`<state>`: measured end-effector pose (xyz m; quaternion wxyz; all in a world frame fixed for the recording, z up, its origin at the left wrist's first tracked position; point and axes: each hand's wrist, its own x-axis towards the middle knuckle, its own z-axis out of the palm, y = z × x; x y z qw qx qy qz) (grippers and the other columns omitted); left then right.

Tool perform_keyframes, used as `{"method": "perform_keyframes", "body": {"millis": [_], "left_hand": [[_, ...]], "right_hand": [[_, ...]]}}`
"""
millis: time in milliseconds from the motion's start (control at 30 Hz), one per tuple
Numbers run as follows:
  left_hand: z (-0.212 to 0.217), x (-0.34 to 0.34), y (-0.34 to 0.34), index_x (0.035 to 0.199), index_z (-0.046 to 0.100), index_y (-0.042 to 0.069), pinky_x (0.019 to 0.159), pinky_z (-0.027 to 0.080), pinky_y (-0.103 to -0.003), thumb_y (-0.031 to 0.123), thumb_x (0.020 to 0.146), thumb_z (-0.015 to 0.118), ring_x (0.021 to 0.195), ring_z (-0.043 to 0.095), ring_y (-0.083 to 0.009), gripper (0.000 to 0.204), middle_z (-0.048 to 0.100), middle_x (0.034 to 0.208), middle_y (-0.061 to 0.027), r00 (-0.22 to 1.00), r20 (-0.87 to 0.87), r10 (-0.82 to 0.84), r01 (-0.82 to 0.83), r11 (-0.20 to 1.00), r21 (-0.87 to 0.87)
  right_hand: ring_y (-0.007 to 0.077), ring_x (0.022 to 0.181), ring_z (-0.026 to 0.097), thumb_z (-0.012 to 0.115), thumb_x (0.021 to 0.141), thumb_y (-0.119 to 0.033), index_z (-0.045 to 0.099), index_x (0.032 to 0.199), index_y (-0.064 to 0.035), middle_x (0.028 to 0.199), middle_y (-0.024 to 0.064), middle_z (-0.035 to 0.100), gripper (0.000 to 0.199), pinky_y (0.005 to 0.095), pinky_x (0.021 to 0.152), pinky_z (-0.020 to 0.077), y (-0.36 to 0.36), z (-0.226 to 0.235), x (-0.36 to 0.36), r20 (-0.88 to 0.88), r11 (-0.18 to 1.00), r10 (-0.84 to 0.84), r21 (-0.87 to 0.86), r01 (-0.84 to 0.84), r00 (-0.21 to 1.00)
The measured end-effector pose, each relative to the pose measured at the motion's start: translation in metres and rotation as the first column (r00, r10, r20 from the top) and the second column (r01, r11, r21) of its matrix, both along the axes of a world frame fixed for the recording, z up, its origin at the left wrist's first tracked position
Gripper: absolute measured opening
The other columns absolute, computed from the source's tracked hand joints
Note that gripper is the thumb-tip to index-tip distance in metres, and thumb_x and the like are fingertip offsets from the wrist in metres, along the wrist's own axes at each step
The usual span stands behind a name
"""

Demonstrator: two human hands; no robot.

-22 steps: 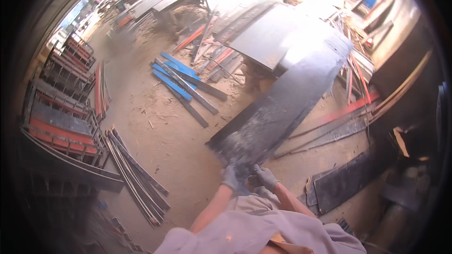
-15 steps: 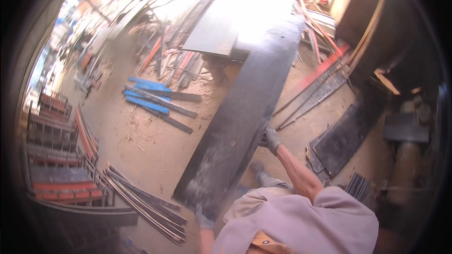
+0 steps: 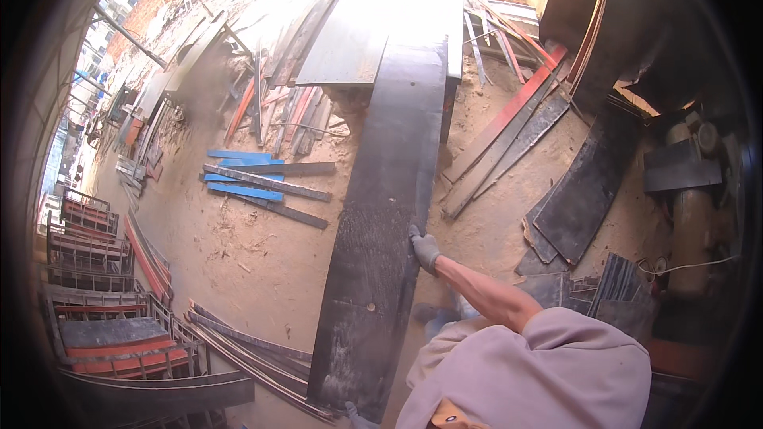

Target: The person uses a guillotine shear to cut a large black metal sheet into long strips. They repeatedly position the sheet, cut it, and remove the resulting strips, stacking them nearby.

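A long, scuffed black board (image 3: 373, 246) stretches from my body to the bright far end, where it lies across a stack beside a grey panel (image 3: 342, 44). On its right edge my gloved right hand (image 3: 425, 249) is closed, thumb on top and the other fingers hidden below the edge. My gloved left hand (image 3: 359, 417) grips the near end at the bottom of the view; much of that hand is cut off by the frame.
Blue and dark strips (image 3: 266, 179) lie on the dirt floor to the left. Metal racks (image 3: 119, 334) and long thin strips (image 3: 246, 353) are at the lower left. Red and grey planks (image 3: 509, 131), black sheets (image 3: 588, 191) and a machine (image 3: 687, 191) occupy the right.
The board has swung to a straighter line away from me, its far part shifting left and its near end closer. Both hands have moved with it, the right one leftward.
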<state>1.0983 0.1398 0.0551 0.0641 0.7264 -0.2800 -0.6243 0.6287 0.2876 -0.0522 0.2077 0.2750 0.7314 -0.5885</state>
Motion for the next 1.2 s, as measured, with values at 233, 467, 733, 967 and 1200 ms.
{"method": "perform_keyframes", "body": {"millis": [233, 467, 733, 967, 1200], "left_hand": [[-0.009, -0.023, -0.015, 0.138, 0.046, 0.007, 0.091, 0.049, -0.048, 0.064, 0.071, 0.076, 0.109, 0.057, -0.0311, 0.093, 0.058, 0.129, -0.0082, 0.999, 0.009, -0.037, 0.037, 0.999, -0.01], [-0.057, -0.051, -0.037, 0.138, 0.049, 0.011, 0.089, 0.053, -0.043, 0.048, 0.074, 0.082, 0.107, 0.059, -0.0276, 0.081, 0.058, 0.131, -0.0069, 0.995, 0.075, -0.062, 0.07, 0.991, -0.112], [-0.112, -0.106, -0.044, 0.132, 0.053, 0.01, 0.089, 0.053, -0.044, 0.043, 0.074, 0.084, 0.101, 0.061, -0.0276, 0.074, 0.061, 0.124, -0.0065, 0.977, 0.154, -0.146, 0.16, 0.983, -0.087], [-0.1, -0.207, -0.022, 0.122, 0.061, 0.007, 0.085, 0.052, -0.053, 0.051, 0.069, 0.085, 0.094, 0.06, -0.0314, 0.073, 0.065, 0.11, -0.0091, 0.983, 0.134, -0.125, 0.099, 0.978, 0.183], [-0.11, -0.3, -0.003, 0.12, 0.06, 0.0, 0.084, 0.056, -0.051, 0.038, 0.075, 0.082, 0.097, 0.067, -0.0352, 0.063, 0.069, 0.113, -0.015, 0.999, -0.013, -0.048, 0.049, 0.972, 0.23]], "right_hand": [[0.0273, 0.077, 0.069, 0.056, 0.092, -0.056, 0.068, 0.101, 0.0098, 0.082, 0.0186, 0.071, 0.067, 0.0406, 0.066, 0.0496, -0.006, 0.02, -0.053, 0.079, 0.997, 0.074, 0.025, -0.076, 0.994], [0.0347, 0.085, 0.071, 0.055, 0.092, -0.056, 0.068, 0.101, 0.01, 0.085, 0.0232, 0.071, 0.068, 0.0422, 0.069, 0.0505, -0.007, 0.001, -0.109, 0.1, 0.99, 0.078, 0.106, -0.088, 0.992], [0.0381, 0.097, 0.069, 0.056, 0.091, -0.053, 0.066, 0.108, 0.0095, 0.095, 0.0268, 0.07, 0.066, 0.0424, 0.077, 0.0501, 0.01, 0.001, -0.198, 0.107, 0.986, 0.023, 0.161, -0.04, 0.994], [0.0362, 0.096, 0.069, 0.057, 0.09, -0.051, 0.069, 0.104, 0.0078, 0.096, 0.0261, 0.07, 0.062, 0.0427, 0.078, 0.0507, 0.025, 0.001, -0.283, 0.045, 0.975, -0.014, 0.221, 0.004, 0.999], [0.0358, 0.096, 0.069, 0.055, 0.091, -0.051, 0.069, 0.102, 0.0072, 0.095, 0.0256, 0.071, 0.061, 0.0421, 0.079, 0.0509, 0.05, 0.003, -0.374, 0.051, 0.983, -0.008, 0.181, -0.001, 0.999]]}}
